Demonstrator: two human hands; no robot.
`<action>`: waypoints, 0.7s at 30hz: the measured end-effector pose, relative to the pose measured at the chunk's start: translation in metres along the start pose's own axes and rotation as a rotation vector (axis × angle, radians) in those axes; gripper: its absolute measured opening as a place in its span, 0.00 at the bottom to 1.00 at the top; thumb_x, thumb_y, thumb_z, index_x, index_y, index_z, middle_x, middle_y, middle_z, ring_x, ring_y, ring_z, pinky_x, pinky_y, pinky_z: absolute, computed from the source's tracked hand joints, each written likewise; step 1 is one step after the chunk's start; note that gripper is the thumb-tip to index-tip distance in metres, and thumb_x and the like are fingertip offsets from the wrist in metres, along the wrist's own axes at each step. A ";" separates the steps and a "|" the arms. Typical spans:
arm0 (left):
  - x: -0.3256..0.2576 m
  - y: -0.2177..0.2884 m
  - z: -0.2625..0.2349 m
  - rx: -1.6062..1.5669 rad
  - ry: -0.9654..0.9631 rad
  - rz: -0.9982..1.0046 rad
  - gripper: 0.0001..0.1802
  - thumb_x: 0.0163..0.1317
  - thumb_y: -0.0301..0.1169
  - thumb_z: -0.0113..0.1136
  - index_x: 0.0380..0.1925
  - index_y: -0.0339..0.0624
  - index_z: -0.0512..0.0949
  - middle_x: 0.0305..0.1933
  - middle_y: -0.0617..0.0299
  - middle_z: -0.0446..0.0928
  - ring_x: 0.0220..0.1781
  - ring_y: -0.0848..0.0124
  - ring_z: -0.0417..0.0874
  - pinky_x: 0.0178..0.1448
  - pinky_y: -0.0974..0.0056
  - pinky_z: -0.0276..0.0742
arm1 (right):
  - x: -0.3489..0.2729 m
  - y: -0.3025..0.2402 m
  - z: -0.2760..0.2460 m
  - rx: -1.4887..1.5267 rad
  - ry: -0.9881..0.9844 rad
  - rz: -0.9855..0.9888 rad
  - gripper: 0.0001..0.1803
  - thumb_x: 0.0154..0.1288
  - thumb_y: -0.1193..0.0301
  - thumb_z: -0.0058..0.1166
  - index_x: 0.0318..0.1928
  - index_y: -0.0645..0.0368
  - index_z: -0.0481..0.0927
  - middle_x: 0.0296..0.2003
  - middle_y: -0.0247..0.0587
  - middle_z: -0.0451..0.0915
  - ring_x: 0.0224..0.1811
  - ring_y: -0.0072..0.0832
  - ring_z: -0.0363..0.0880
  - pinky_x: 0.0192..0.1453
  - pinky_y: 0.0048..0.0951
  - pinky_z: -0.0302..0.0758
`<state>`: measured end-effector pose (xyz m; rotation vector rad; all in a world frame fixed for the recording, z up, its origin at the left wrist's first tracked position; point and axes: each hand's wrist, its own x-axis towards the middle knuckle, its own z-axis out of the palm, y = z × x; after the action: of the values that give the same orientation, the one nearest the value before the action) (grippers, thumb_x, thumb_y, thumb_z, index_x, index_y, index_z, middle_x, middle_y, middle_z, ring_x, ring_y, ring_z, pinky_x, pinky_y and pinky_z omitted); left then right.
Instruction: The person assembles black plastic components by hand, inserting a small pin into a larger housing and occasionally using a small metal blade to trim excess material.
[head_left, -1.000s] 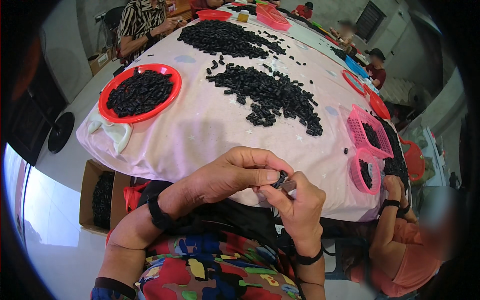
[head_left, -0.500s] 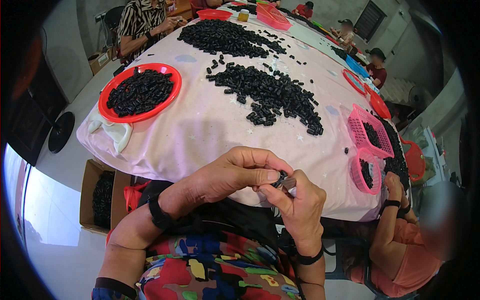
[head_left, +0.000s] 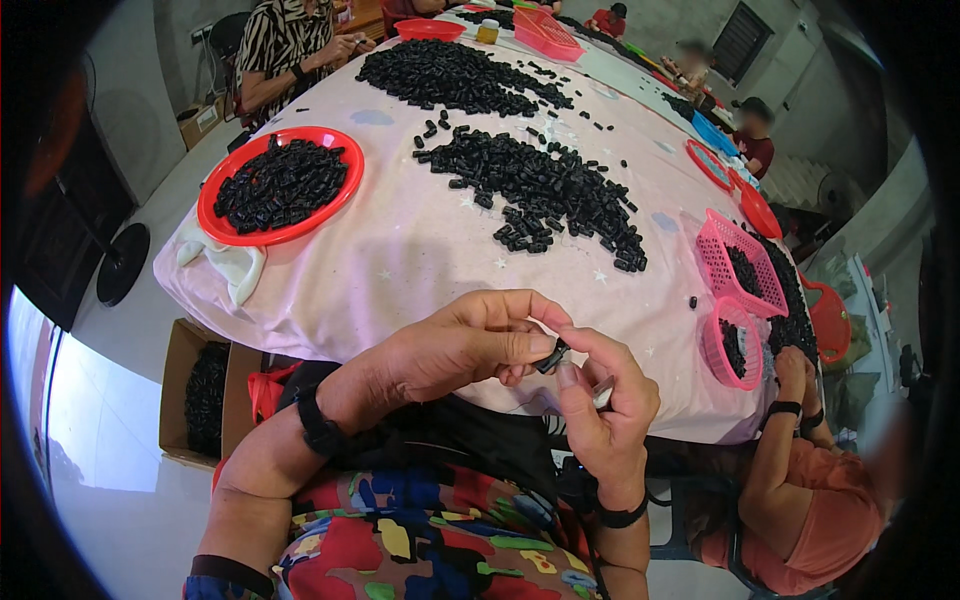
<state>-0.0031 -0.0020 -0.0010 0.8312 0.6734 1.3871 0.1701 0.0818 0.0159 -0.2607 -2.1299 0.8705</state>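
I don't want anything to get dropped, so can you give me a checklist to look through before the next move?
1. Left hand has a grip on the black piece: ok, finger and thumb pinch it.
2. Right hand is close to that piece: ok, fingertips right beside it.
3. Small pale thing in the right hand is safe, not sharp: cannot tell, mostly hidden.
4. Red bowl sits on the table: ok.
5. All black pieces are in containers: not ok, a pile lies loose on the tablecloth.

One black piece point(head_left: 548, 363) is held; two large heaps point(head_left: 540, 180) are spread from twelve to one o'clock. At ten, one red tray point(head_left: 354, 180) is seen; at three, two pink baskets point(head_left: 712, 255); at eight, one box point(head_left: 240, 395).
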 end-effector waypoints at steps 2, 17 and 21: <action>-0.001 0.000 -0.001 0.002 0.010 -0.011 0.16 0.64 0.34 0.59 0.49 0.39 0.73 0.35 0.69 0.74 0.33 0.81 0.70 0.38 0.75 0.67 | 0.000 0.001 -0.003 0.054 -0.048 0.074 0.14 0.58 0.78 0.57 0.46 0.65 0.76 0.34 0.43 0.83 0.26 0.20 0.79 0.33 0.19 0.75; -0.001 0.004 0.004 0.203 0.047 0.138 0.14 0.66 0.34 0.56 0.47 0.38 0.75 0.36 0.68 0.76 0.36 0.82 0.72 0.43 0.74 0.68 | -0.007 -0.004 0.007 0.016 0.100 0.098 0.13 0.57 0.76 0.63 0.42 0.63 0.77 0.24 0.35 0.80 0.20 0.13 0.74 0.24 0.15 0.68; 0.000 0.001 0.002 0.151 0.008 0.128 0.13 0.67 0.34 0.56 0.46 0.38 0.75 0.38 0.68 0.77 0.37 0.82 0.74 0.44 0.74 0.69 | -0.003 -0.007 0.010 -0.052 0.129 0.018 0.15 0.54 0.78 0.65 0.44 0.63 0.79 0.25 0.37 0.81 0.18 0.15 0.74 0.22 0.17 0.69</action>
<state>-0.0019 -0.0026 0.0013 1.0032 0.7487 1.4683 0.1651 0.0704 0.0137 -0.3535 -2.0347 0.7884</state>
